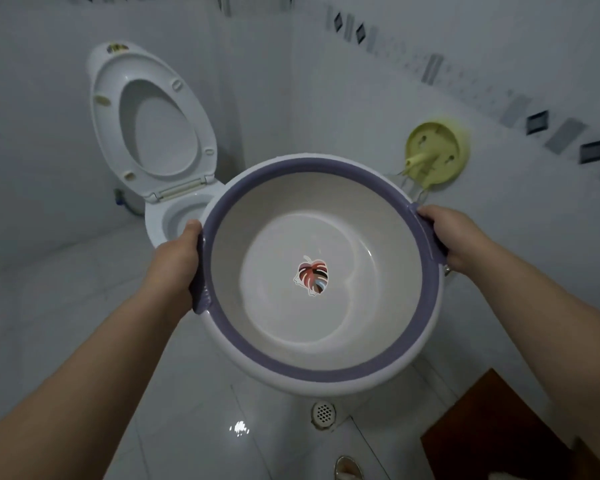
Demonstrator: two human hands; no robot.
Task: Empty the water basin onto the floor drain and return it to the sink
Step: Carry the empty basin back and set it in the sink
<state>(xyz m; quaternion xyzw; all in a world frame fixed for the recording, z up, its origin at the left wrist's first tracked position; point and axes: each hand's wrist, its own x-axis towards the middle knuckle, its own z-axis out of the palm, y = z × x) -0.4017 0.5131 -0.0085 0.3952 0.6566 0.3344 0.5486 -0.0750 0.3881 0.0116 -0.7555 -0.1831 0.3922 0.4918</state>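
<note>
I hold a round white basin [291, 209] with a purple rim and a leaf sticker on its bottom, tilted slightly toward me above the floor. Its inside looks almost free of water. My left hand [179, 261] grips the purple handle on the basin's left side. On the right side, my right hand [445, 237] grips the other handle. A round perforated floor drain [323, 412] sits in the white tiles just below the basin's near edge. The sink is out of view.
A white toilet [174, 216] with its lid and seat [153, 123] raised stands at the back left. A yellow-green round holder [437, 154] is fixed to the right wall. A dark brown wooden surface [499, 434] fills the lower right corner. The floor tiles look wet and glossy.
</note>
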